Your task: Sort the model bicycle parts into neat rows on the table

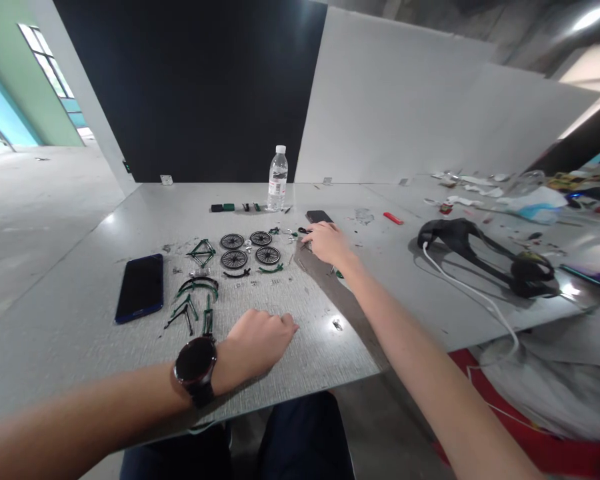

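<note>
My left hand [263, 339] rests on the table near its front edge, fingers curled into a loose fist, with nothing showing in it. A black round watch [195, 361] is on that wrist. Farther forward, my right hand [327, 243] reaches down to the tabletop with bent, slightly parted fingers, beside a small black part [304, 230]. To its left lie miniature bicycle parts: several spoked wheels [234, 259], a green-and-black frame [201, 252], curved mudguards [197, 285], forked pieces [183, 313] and handlebar-like pieces [271, 269]. Tiny clear bits [254, 283] sit below the wheels.
A blue-edged phone [140, 288] lies at left; another dark phone [319, 217] is behind my right hand. A water bottle [277, 180] stands by the back panel. A red lighter [393, 218], a black headset-like device [480, 253] with a white cable and clutter occupy the right.
</note>
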Demonstrator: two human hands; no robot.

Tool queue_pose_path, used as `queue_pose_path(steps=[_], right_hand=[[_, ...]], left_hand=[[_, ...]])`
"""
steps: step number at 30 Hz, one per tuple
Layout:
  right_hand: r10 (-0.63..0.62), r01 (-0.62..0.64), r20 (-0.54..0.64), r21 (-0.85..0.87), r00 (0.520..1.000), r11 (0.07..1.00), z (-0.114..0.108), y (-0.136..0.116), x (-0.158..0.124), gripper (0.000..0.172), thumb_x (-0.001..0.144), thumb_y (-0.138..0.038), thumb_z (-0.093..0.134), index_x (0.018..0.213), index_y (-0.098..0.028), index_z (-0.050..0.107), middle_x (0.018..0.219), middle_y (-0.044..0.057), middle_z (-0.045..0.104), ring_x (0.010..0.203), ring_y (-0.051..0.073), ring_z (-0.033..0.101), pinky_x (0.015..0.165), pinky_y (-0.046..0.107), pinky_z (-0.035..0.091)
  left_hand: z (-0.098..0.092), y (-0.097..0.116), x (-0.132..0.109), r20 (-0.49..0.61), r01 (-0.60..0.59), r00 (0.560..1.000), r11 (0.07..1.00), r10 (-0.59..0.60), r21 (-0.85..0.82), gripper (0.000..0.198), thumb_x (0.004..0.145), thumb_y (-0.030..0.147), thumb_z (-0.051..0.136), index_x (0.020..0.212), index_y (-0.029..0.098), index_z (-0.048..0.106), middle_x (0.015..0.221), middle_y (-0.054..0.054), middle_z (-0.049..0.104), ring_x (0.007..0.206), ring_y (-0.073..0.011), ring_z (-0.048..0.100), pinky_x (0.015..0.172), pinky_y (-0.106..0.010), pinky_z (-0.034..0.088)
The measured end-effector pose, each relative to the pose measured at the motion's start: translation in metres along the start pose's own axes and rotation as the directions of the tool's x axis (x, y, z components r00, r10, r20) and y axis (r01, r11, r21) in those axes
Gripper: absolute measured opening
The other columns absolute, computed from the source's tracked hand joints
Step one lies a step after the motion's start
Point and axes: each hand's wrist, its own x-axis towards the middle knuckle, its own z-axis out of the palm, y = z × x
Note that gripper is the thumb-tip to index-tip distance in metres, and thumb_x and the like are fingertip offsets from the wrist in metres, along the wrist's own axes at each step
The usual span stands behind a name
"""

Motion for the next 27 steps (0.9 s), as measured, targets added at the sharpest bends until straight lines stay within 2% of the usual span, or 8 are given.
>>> queue_pose_path(steps=[4, 6, 9, 12, 15, 18, 22, 27], right_hand=[[0.043, -0.042, -0.031, 0.023, 0.999, 0.999, -0.003, 0.006, -0.003, 0.043, 0.093, -0.009, 0.044, 0.095, -0.029, 0.083, 0.127, 0.005, 0.071, 0.119, 0.028, 0.056, 0.108, 0.050, 0.036], [0.043, -0.042, -0.045, 0.020, 0.998, 0.999, -0.003, 0.004, -0.003, 0.044, 0.096, -0.012, 0.040, 0.110, -0.026, 0.080, 0.131, 0.007, 0.069, 0.121, 0.029, 0.056, 0.107, 0.049, 0.038], [-0.032, 0.033, -0.034, 0.034, 0.999, 0.999, 0.002, -0.004, -0.001, 0.052, 0.100, -0.013, 0.034, 0.140, -0.024, 0.064, 0.148, 0.008, 0.059, 0.132, 0.029, 0.053, 0.109, 0.048, 0.038], [-0.100, 0.100, -0.012, 0.090, 0.995, 0.991, 0.008, -0.012, 0.002, 0.052, 0.103, -0.019, 0.031, 0.151, -0.023, 0.052, 0.156, 0.008, 0.051, 0.140, 0.027, 0.047, 0.114, 0.049, 0.035], [-0.103, 0.102, -0.002, 0.153, 0.995, 0.983, 0.006, -0.017, 0.013, 0.048, 0.106, -0.030, 0.035, 0.148, -0.021, 0.054, 0.152, 0.010, 0.055, 0.139, 0.028, 0.050, 0.114, 0.049, 0.037], [-0.109, 0.093, 0.071, 0.192, 0.992, 0.977, -0.004, -0.023, 0.033, 0.046, 0.105, -0.037, 0.042, 0.145, -0.021, 0.057, 0.148, 0.012, 0.059, 0.132, 0.031, 0.055, 0.106, 0.047, 0.045], [-0.117, 0.086, 0.153, 0.195, 0.981, 0.977, -0.011, -0.032, 0.070, 0.041, 0.102, -0.031, 0.051, 0.140, -0.025, 0.064, 0.143, 0.011, 0.063, 0.121, 0.029, 0.064, 0.096, 0.042, 0.051], [-0.118, 0.084, 0.200, 0.169, 0.973, 0.982, 0.000, -0.042, 0.098, 0.029, 0.098, -0.023, 0.057, 0.119, -0.024, 0.078, 0.118, 0.010, 0.077, 0.100, 0.026, 0.072, 0.083, 0.035, 0.052]], left_hand=[[0.000, 0.000, 0.000, -0.010, -0.001, 1.000, 1.000, 0.001, 0.001, 0.034, 0.107, 0.016, 0.030, 0.111, 0.012, 0.064, 0.092, -0.011, 0.074, 0.081, -0.0278, 0.076, 0.062, -0.037, 0.060], [0.000, -0.001, -0.001, -0.015, -0.003, 1.000, 1.000, 0.003, 0.003, 0.034, 0.106, 0.015, 0.031, 0.111, 0.012, 0.064, 0.092, -0.011, 0.074, 0.080, -0.0277, 0.076, 0.061, -0.036, 0.059], [0.000, -0.001, -0.001, -0.024, -0.010, 1.000, 1.000, 0.010, 0.006, 0.032, 0.106, 0.014, 0.032, 0.110, 0.012, 0.064, 0.091, -0.011, 0.074, 0.079, -0.0271, 0.075, 0.060, -0.035, 0.058], [0.001, -0.001, -0.001, -0.039, -0.019, 0.999, 1.000, 0.019, 0.000, 0.030, 0.105, 0.013, 0.034, 0.109, 0.012, 0.064, 0.093, -0.011, 0.074, 0.077, -0.0265, 0.075, 0.059, -0.034, 0.057], [0.002, -0.001, 0.000, -0.048, -0.014, 0.999, 1.000, 0.013, -0.011, 0.031, 0.105, 0.013, 0.033, 0.108, 0.011, 0.064, 0.092, -0.011, 0.074, 0.077, -0.0264, 0.076, 0.058, -0.034, 0.056], [0.002, -0.001, 0.001, -0.051, -0.002, 0.999, 1.000, 0.001, -0.025, 0.034, 0.107, 0.016, 0.030, 0.110, 0.010, 0.063, 0.088, -0.011, 0.074, 0.075, -0.0274, 0.076, 0.058, -0.036, 0.057], [0.002, -0.001, 0.001, -0.057, 0.001, 0.998, 0.999, -0.003, -0.043, 0.033, 0.107, 0.017, 0.031, 0.111, 0.009, 0.063, 0.086, -0.011, 0.074, 0.076, -0.0282, 0.076, 0.058, -0.037, 0.057], [0.004, -0.002, 0.001, -0.092, -0.003, 0.996, 0.998, -0.002, -0.062, 0.032, 0.107, 0.017, 0.032, 0.109, 0.008, 0.063, 0.082, -0.012, 0.074, 0.074, -0.0271, 0.076, 0.055, -0.035, 0.055]])
